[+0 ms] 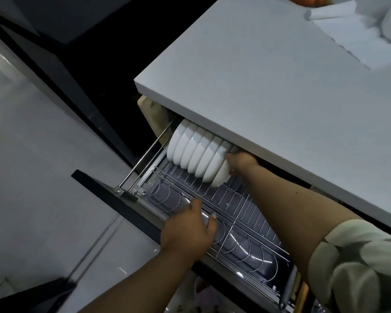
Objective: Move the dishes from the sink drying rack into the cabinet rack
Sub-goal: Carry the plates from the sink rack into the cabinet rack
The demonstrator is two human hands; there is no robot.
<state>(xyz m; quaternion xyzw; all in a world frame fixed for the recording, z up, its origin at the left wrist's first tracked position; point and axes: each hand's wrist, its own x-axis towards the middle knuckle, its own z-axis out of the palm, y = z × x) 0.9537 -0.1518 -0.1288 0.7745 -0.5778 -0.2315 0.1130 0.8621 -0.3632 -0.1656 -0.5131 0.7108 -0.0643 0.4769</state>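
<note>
A: Where do the dishes sit at this moment?

B: A row of white bowls (199, 154) stands on edge in the pull-out cabinet rack (242, 213), at its far left end, half tucked under the bench (269, 86). The row runs diagonally, from the back corner toward the person.

A: And the hands?

B: The right hand (240, 162) is against the nearest bowl of that row, fingers curled round its rim, arm stretched forward and low under the bench edge. It looks closed on that bowl, though the fingertips are hidden behind it.

A: The left?

B: The left hand (190, 227) lies palm down on the rack's front row of wire hoops, fingers loosely spread. It seems to cover something pale, but I cannot tell whether it grips a dish or only the wires.

A: So which matters next?

B: I judge the right; it is the nearer to the bowls, seating the last one upright against its neighbours.
</note>
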